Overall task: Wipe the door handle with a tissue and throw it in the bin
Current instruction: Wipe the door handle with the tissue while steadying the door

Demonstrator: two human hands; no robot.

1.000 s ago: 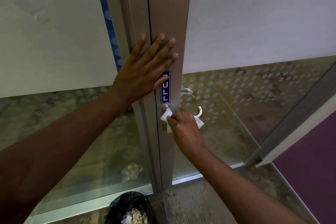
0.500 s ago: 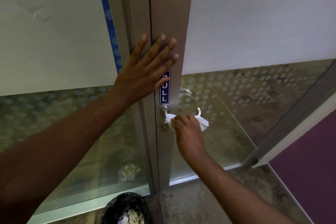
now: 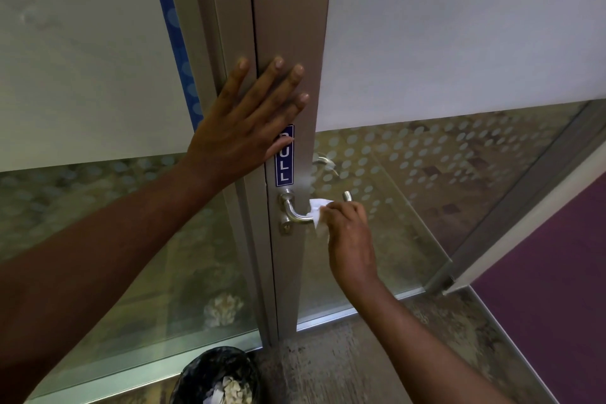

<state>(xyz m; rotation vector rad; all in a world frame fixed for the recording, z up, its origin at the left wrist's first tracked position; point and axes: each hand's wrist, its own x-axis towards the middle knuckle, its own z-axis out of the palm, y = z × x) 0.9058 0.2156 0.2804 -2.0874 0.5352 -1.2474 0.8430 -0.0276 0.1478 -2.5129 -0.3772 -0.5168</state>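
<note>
A silver lever door handle (image 3: 293,210) juts from the metal door frame (image 3: 292,43) under a blue PULL sticker (image 3: 284,161). My right hand (image 3: 349,233) grips a crumpled white tissue (image 3: 317,210) wrapped around the middle of the lever; the handle's base and its far tip (image 3: 347,196) stay visible. My left hand (image 3: 244,128) lies flat with fingers spread on the frame above the sticker, holding nothing. A black bin (image 3: 216,377) with crumpled paper inside stands on the floor at the bottom edge.
Frosted glass panels with a dotted band flank the frame on both sides. A second metal frame post (image 3: 511,207) slants down at the right beside a purple floor area (image 3: 557,272). Carpeted floor lies below the door.
My right hand has slid the tissue rightward along the lever, uncovering the handle's base by the frame. My left hand stays pressed on the frame.
</note>
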